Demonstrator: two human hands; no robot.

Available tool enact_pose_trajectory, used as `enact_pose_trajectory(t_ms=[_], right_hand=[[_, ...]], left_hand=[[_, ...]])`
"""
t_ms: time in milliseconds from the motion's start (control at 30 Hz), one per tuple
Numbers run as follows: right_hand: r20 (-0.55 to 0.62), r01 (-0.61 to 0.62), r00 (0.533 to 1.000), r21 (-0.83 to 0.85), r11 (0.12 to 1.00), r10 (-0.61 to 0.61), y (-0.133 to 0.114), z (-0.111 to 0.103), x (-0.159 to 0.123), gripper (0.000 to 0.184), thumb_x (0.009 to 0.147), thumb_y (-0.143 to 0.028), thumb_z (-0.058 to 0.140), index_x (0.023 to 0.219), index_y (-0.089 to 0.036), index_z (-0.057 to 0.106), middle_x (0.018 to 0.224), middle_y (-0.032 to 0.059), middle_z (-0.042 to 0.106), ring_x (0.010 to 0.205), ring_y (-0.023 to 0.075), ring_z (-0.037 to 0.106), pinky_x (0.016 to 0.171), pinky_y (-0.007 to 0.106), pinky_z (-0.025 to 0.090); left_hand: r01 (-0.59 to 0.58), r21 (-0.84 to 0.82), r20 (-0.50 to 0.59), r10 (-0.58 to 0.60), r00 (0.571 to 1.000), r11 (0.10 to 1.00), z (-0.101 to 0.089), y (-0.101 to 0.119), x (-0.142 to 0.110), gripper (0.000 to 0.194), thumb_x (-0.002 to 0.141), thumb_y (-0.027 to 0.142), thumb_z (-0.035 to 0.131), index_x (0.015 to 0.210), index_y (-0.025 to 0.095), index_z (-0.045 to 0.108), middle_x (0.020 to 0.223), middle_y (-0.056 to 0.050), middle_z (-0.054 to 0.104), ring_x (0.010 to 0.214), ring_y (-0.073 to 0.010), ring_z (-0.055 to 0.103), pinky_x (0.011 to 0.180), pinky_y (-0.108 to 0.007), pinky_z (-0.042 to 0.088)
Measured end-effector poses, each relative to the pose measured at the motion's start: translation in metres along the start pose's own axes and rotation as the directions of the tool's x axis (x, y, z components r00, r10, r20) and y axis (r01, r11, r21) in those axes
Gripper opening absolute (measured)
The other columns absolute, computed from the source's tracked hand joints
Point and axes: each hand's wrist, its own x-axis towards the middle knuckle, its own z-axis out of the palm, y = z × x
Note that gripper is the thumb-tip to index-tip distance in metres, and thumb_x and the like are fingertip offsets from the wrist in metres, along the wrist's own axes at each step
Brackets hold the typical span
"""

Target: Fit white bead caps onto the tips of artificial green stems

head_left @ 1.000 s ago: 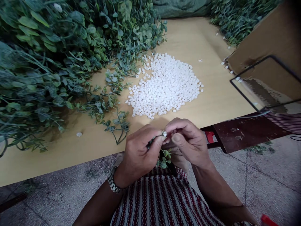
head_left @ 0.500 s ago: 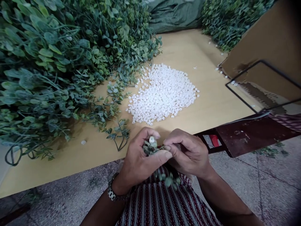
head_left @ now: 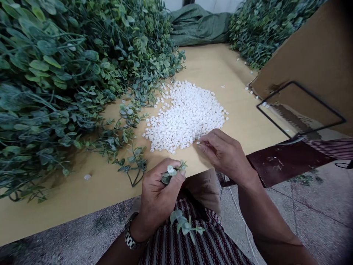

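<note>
My left hand (head_left: pixel 160 195), a watch on its wrist, is closed round an artificial leafy sprig (head_left: pixel 166 179). A small white piece (head_left: pixel 170 169) shows among the leaves at its thumb and forefinger. Below the hand, a leafy end (head_left: pixel 185 224) hangs over the striped apron. My right hand (head_left: pixel 224 152) is at the near right edge of a heap of small white plastic pieces (head_left: pixel 190 114). Its thumb and forefinger are pinched together, with a white piece (head_left: pixel 198 142) at their tips.
Dense artificial greenery (head_left: pixel 82 66) covers the table's left side, with more greenery (head_left: pixel 256 29) at the back right. A green cloth bundle (head_left: pixel 201 25) lies at the far edge. On the right stand a torn cardboard sheet (head_left: pixel 309 66) and a black wire frame (head_left: pixel 317 97).
My right hand has left the sprig and moved forward to the edge of the white heap. My left hand keeps hold of the sprig. The view has shifted slightly.
</note>
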Motion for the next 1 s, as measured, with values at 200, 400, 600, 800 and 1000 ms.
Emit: enact_pose_trajectory(t_ms=[200, 400, 600, 800, 1000], right_hand=[[-0.019, 0.011, 1.000, -0.125, 0.992, -0.014, 0.004, 0.017, -0.002, 0.018, 0.086, -0.011, 0.047, 0.074, -0.018, 0.058, 0.070, 0.0036, 0.053, 0.069, 0.0160, 0.049, 0.063, 0.029, 0.040], [-0.137, -0.016, 0.989, 0.299, 0.954, 0.059, -0.009, 0.010, -0.006, 0.009, 0.085, -0.010, 0.053, 0.082, -0.018, 0.056, 0.072, 0.0011, 0.053, 0.067, 0.0131, 0.050, 0.061, 0.027, 0.041], [0.085, -0.126, 0.991, 0.867, 0.483, 0.105, -0.036, 0.010, -0.020, 0.008, 0.087, -0.018, 0.055, 0.080, -0.018, 0.060, 0.068, -0.0008, 0.051, 0.062, 0.0108, 0.048, 0.056, 0.025, 0.040], [0.072, -0.121, 0.986, 0.929, 0.351, 0.151, -0.039, 0.020, -0.029, 0.008, 0.086, -0.020, 0.058, 0.081, -0.018, 0.063, 0.069, 0.0001, 0.052, 0.064, 0.0118, 0.048, 0.058, 0.026, 0.039], [0.027, -0.062, 0.995, 0.921, 0.384, 0.094, -0.035, 0.022, -0.032, 0.007, 0.086, -0.017, 0.057, 0.084, -0.017, 0.064, 0.071, 0.0007, 0.053, 0.066, 0.0121, 0.050, 0.060, 0.027, 0.040]], left_hand=[[0.008, 0.028, 0.007, -0.008, 1.000, 1.000, 0.000, -0.001, -0.002, 0.009, 0.078, 0.010, 0.058, 0.073, 0.017, 0.061, 0.061, 0.002, 0.056, 0.053, -0.0093, 0.048, 0.048, -0.020, 0.042], [-0.003, -0.068, 0.048, 0.007, 0.999, 0.998, 0.002, 0.003, -0.001, 0.012, 0.079, 0.007, 0.057, 0.072, 0.015, 0.063, 0.064, 0.000, 0.057, 0.058, -0.0101, 0.051, 0.053, -0.022, 0.044], [-0.139, -0.135, 0.116, 0.154, 0.981, 0.981, 0.001, 0.002, -0.001, 0.014, 0.079, 0.005, 0.059, 0.079, 0.015, 0.068, 0.068, -0.003, 0.064, 0.065, -0.0130, 0.058, 0.061, -0.025, 0.049], [-0.163, -0.139, 0.156, 0.184, 0.970, 0.977, 0.002, 0.003, -0.001, 0.014, 0.079, 0.004, 0.058, 0.076, 0.015, 0.067, 0.064, -0.003, 0.064, 0.061, -0.0136, 0.057, 0.057, -0.026, 0.048], [-0.173, -0.162, 0.176, 0.201, 0.964, 0.972, 0.004, 0.001, -0.001, 0.013, 0.078, 0.004, 0.058, 0.071, 0.013, 0.065, 0.063, -0.004, 0.062, 0.060, -0.0132, 0.055, 0.056, -0.025, 0.047]])
